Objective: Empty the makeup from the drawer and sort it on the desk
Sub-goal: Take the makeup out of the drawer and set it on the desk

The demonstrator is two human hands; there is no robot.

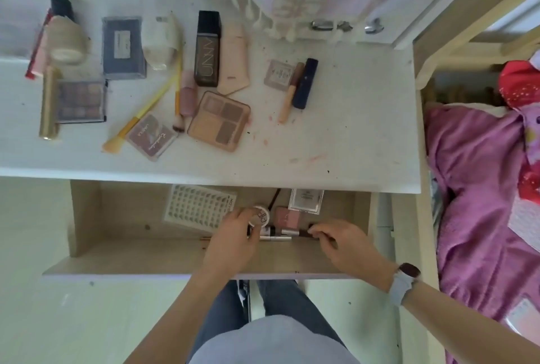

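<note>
gripping white compact [261, 215] with left hand [233, 236] in drawer [122, 249].

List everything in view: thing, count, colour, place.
desk: 1, white, top half
drawer: 1, light wood, open below desk
dark bottle: 1, brown-black, desk centre
four-pan palette: 1, peach, desk centre
blue compact: 1, desk left
gold tube: 1, desk far left
yellow brushes: 2, desk centre-left
lash tray: 1, white, drawer
round compact: 1, white, drawer, under left fingers
pink compact: 1, drawer
bedding: purple, right
left hand: 1, in drawer
right hand: 1, in drawer, watch on wrist
</note>
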